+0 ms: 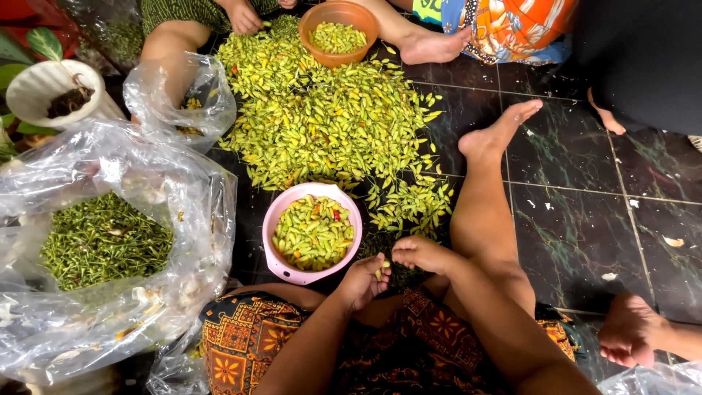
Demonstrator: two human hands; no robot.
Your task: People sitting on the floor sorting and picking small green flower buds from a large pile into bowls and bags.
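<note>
My left hand [363,281] is curled around a small yellow-green chilli [383,268], close to my lap. My right hand [422,254] is right beside it, its fingertips pinched near the chilli's end. Just left of both hands stands a pink bowl [276,212] filled with yellow-green chillies and a red one. Beyond the bowl a large heap of the same chillies [329,117] lies spread on the dark tiled floor [570,212].
A clear plastic bag [146,183] at left holds green stems. An orange bowl [344,55] of chillies sits at the far end, by another person's hand [241,18]. Other people's feet [431,45] are around. My right leg [486,197] stretches beside the heap.
</note>
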